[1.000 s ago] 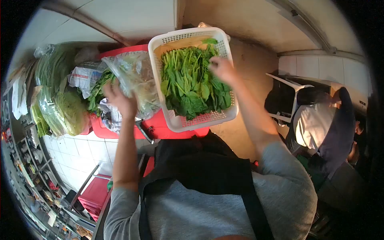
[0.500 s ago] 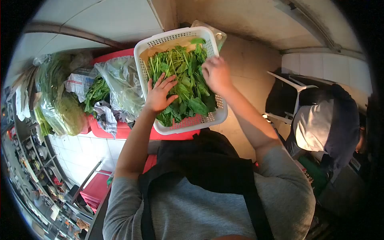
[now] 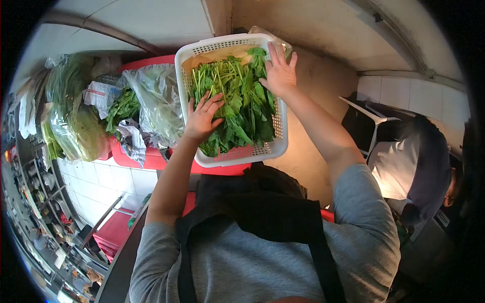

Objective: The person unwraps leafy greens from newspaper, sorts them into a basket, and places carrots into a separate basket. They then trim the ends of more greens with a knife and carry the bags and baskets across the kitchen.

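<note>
**Both hands flat on a basket of greens**

Closest to the lens, a black apron (image 3: 257, 202) hangs over a grey top. The left hand (image 3: 202, 118) lies open on the greens (image 3: 237, 101), fingers spread and gripping nothing, with leaves under its palm and beyond its fingertips. The greens fill a white basket (image 3: 242, 155) with perforated walls. Its near rim is just behind the left wrist, and its left wall runs beside the left thumb. The basket sits on a red crate (image 3: 151, 160), which shows below and to the left of that hand.

Past the left fingertips, the right hand (image 3: 279, 76) is open too. Its fingers are fanned over the far right corner of the pile, and their tips reach the basket's far rim. It holds nothing, and leaves lie loose under the palm.

Left of the left hand's knuckles, just outside the basket wall, a clear plastic bag (image 3: 156, 101) slumps on the crate with more leaves beside it. Beyond the bag lies crumpled newspaper (image 3: 98, 93), its print too small to read. Farther left again is a bagged cabbage (image 3: 83, 134).

Well off to the right of the right hand's fingers, another person (image 3: 419, 161) in white and dark clothing sits near a white chair (image 3: 369, 113).
</note>
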{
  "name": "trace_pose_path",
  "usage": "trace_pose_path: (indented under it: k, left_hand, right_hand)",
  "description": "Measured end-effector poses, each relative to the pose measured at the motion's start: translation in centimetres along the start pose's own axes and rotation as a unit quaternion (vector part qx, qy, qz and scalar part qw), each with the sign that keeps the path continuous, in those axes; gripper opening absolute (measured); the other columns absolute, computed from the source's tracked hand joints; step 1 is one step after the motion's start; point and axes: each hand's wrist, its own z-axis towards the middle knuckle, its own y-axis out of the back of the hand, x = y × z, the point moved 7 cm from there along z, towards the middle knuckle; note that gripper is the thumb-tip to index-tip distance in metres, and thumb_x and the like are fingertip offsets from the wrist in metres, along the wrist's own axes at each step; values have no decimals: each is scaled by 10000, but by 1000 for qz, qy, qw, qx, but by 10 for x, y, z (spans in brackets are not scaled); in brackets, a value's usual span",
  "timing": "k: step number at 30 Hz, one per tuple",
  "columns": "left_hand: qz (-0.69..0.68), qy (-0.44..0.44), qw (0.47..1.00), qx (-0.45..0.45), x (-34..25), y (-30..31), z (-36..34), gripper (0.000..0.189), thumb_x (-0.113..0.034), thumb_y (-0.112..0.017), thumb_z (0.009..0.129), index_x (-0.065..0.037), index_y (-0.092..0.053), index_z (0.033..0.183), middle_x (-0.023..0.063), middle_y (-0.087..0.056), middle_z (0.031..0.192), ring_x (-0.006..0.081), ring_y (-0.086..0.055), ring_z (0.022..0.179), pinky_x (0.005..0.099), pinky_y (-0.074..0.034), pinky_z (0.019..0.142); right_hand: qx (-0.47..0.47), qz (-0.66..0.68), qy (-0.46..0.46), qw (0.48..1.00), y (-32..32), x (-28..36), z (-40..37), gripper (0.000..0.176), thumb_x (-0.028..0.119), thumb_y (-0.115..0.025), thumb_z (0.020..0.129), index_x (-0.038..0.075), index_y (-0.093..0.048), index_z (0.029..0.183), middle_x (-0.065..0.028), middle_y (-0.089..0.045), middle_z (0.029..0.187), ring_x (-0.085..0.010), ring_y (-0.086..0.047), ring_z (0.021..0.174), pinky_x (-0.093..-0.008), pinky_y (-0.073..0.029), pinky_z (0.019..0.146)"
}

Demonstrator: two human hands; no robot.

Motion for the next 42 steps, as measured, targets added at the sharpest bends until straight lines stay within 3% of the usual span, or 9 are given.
trace_pose_path:
  k: [9, 14, 18, 23, 26, 28, 34, 35, 42]
  left_hand:
    - [-36, -13, 995, -93, 7, 1, -17, 528, -283, -690, 771, -207, -513, 1263, 79, -354, 1425, 307, -308, 1339, 529, -248, 1065]
    - [-25, -12, 995, -99, 3, 4, -14, 580, -403, -678, 764, -284, -499, 1303, 89, -318, 1450, 362, -264, 1349, 584, -231, 1051]
    - [27, -31, 994, -103, -30, 23, -7, 572, -440, -673, 761, -337, -503, 1298, 83, -323, 1450, 375, -256, 1353, 634, -232, 1021]
    - [-219, -34, 952, -210, -57, 60, 19, 676, -304, -764, 725, -109, -478, 1307, 167, -428, 1330, 359, -400, 1249, 451, -333, 1036]
    - [-681, 50, 724, -98, -74, 39, 39, 686, -205, -781, 731, -93, -451, 1322, 166, -465, 1274, 275, -469, 1174, 353, -380, 996]
    - [-650, 98, 744, -118, -70, 38, 39, 601, -71, -742, 748, -55, -458, 1276, 107, -550, 1121, 163, -522, 1039, 293, -433, 903]
    - [-620, 140, 757, -153, -37, 6, 28, 445, 57, -652, 781, -56, -506, 1186, 27, -601, 949, 94, -570, 820, 235, -466, 703]
    - [-689, 186, 685, -142, -33, -6, 23, 423, 37, -665, 771, -33, -513, 1160, 26, -606, 883, 106, -556, 775, 249, -451, 770]
    - [-727, 229, 643, -72, -42, 1, 12, 439, -69, -699, 805, -41, -493, 1191, 31, -578, 1026, 119, -572, 886, 267, -474, 712]
  right_hand:
    - [-8, 23, -35, 999, -49, -4, 8, 249, 204, -633, 762, 19, -685, 920, -76, -201, 1520, -277, -76, 1424, -640, -69, 1088]
    - [-16, 290, -116, 950, 13, -17, -13, 172, 127, -665, 752, 18, -680, 884, -91, -540, 1237, -259, -497, 1140, -464, -394, 939]
    - [50, 637, -173, 750, -35, -43, -29, 151, 89, -722, 740, 5, -662, 850, -42, -660, 888, -152, -622, 759, -285, -494, 704]
    - [75, 792, -227, 561, 11, -16, -50, 176, 104, -733, 783, 30, -645, 915, -23, -644, 842, -113, -602, 734, -248, -481, 653]
    - [63, 850, -248, 461, 13, 6, -56, 162, 127, -726, 799, 43, -640, 908, -25, -645, 834, -126, -612, 720, -265, -493, 638]
    - [53, 876, -254, 406, 7, 23, -58, 141, 138, -719, 809, 48, -639, 883, -26, -645, 827, -132, -614, 701, -274, -495, 616]
    - [86, 861, -300, 401, -36, 39, -73, 101, 191, -704, 827, 126, -629, 806, 40, -613, 728, -70, -541, 592, -228, -392, 504]
    - [89, 863, -296, 400, -38, 39, -74, 98, 189, -701, 829, 128, -628, 806, 42, -609, 727, -68, -535, 590, -229, -388, 500]
    - [130, 866, -290, 387, -41, 52, -76, 76, 172, -667, 856, 172, -617, 799, 74, -578, 720, -44, -520, 627, -213, -385, 529]
